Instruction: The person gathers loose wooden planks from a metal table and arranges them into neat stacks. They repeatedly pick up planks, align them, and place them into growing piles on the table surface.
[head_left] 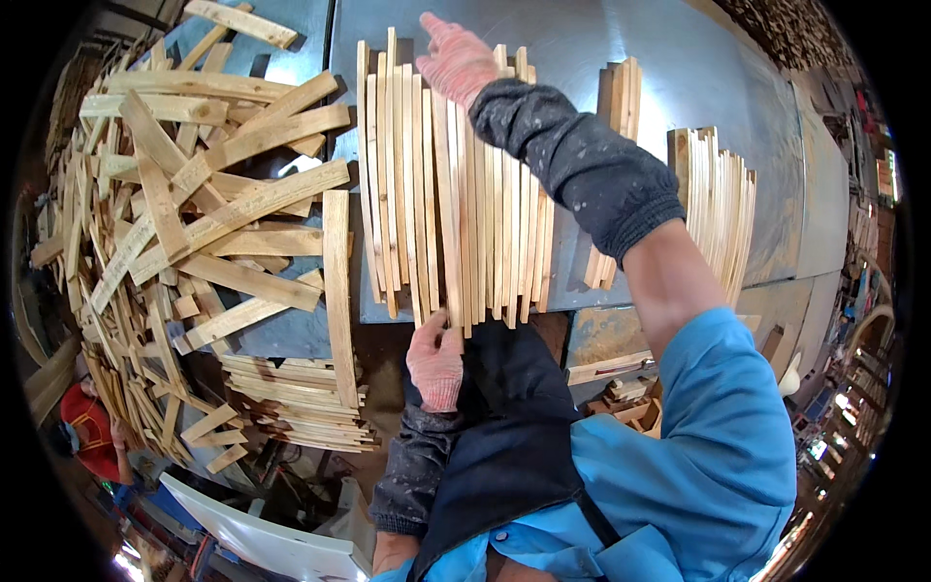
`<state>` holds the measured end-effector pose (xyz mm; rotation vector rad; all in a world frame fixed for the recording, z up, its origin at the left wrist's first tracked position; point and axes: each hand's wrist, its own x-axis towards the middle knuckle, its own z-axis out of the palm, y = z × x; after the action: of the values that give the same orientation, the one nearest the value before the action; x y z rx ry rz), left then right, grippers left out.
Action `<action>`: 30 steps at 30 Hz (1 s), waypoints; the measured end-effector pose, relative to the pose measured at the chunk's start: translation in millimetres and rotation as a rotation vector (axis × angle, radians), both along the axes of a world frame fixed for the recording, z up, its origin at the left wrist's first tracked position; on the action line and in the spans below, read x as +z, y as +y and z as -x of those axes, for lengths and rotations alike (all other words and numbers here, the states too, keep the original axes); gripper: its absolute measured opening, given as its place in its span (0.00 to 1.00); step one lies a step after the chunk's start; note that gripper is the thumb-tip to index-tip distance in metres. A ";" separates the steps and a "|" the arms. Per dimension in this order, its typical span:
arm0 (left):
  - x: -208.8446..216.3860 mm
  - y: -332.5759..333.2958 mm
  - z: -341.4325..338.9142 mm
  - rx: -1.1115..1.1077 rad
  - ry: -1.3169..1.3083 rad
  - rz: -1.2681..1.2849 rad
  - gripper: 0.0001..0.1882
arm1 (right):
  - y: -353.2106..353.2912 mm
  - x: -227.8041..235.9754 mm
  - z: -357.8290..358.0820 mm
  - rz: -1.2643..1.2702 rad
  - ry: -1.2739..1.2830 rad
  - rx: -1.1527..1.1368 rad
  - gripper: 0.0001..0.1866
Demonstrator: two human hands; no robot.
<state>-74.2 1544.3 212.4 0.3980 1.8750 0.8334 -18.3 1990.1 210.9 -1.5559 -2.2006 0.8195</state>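
Across the grey desk (567, 44) lie wooden strips (447, 204). The left hand (435, 367) pinches one's near end; the blurred right hand (457, 64) points outward, its grip unclear.

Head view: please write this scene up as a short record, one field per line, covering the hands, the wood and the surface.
Left hand: gloved in pink, at the near ends of the middle row
Right hand: gloved likewise, one finger extended, at the row's far end; contact unclear
Middle row: wooden strips side by side, ends uneven
Left pile: loose strips crossing at many angles
Right group: more strips lined up side by side
Surface: smooth grey table
Background: person in red, lower left
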 end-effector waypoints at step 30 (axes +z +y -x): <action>58.4 -46.4 49.9 -0.638 -0.926 -0.245 0.39 | -456.5 65.7 -76.9 0.568 1.141 -0.759 0.23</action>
<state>-124.1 1497.8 270.8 0.5896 0.7205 0.6332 58.6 1533.6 276.6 -1.3702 -0.5420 1.5587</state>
